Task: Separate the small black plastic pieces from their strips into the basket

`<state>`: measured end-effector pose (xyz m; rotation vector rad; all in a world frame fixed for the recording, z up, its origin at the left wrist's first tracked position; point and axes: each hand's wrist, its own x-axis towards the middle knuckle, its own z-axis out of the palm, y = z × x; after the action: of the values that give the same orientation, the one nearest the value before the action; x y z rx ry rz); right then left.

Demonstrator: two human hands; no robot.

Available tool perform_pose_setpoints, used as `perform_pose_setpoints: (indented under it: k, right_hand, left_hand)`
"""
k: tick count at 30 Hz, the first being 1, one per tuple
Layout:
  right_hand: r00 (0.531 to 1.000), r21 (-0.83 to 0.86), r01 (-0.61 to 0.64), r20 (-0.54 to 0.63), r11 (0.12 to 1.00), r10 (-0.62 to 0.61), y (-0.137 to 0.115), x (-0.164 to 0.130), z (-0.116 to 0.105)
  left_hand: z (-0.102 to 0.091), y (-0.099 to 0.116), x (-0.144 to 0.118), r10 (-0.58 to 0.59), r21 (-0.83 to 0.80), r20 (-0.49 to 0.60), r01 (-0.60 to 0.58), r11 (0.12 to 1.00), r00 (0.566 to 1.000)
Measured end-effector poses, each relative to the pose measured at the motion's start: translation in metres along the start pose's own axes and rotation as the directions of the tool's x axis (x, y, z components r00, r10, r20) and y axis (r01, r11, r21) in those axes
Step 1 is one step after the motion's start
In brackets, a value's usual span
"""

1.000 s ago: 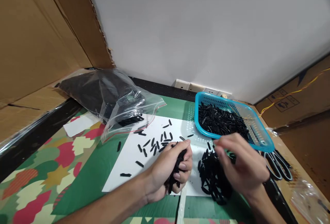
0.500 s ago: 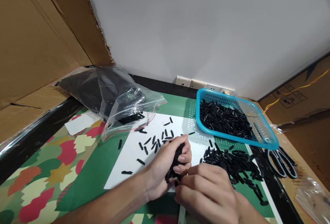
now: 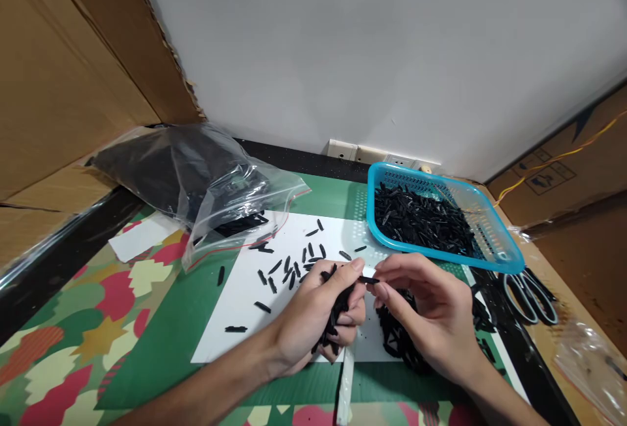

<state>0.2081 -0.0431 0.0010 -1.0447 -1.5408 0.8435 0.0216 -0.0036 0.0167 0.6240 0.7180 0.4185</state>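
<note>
My left hand (image 3: 313, 315) is closed around a bunch of small black strips (image 3: 337, 311), their ends poking out between thumb and fingers. Between the two hands a single black strip (image 3: 369, 279) sticks out past my left thumb. The thumb and fingertips of my right hand (image 3: 424, 308) are at its right end, pinching it. Under my right hand lies a pile of the same strips (image 3: 399, 338), partly hidden by it. Several loose strips (image 3: 294, 269) are scattered over the white sheet (image 3: 220, 341) beyond my left hand.
A blue plastic basket (image 3: 372, 217) of black strips stands back right. At left lies a clear zip bag (image 3: 196, 178) of black pieces. Scissors (image 3: 529, 298) rest at the right edge. A thin white stick (image 3: 345, 387) lies in front. Cardboard (image 3: 68, 40) and a wall (image 3: 318, 47) bound the table.
My right hand has moved up and turned, from below the left fist to its upper right side, and a strip now shows between its fingertips. The whole view has shifted slightly.
</note>
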Motion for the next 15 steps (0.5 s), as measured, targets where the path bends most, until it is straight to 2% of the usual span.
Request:
perform_pose_setpoints:
  k: [5, 15]
  right_hand:
    - [0.999, -0.032, 0.014, 0.053, 0.999, -0.012, 0.0020, 0.0001, -0.0019]
    - [0.998, -0.168, 0.022, 0.055, 0.986, -0.013, 0.0023, 0.0051, -0.0060]
  left_hand:
    - [-0.0020, -0.0024, 0.0007, 0.022, 0.017, -0.003, -0.022, 1.000, 1.000]
    - [-0.0040, -0.0023, 0.0012, 0.028, 0.020, 0.009, -0.028, 0.999, 1.000]
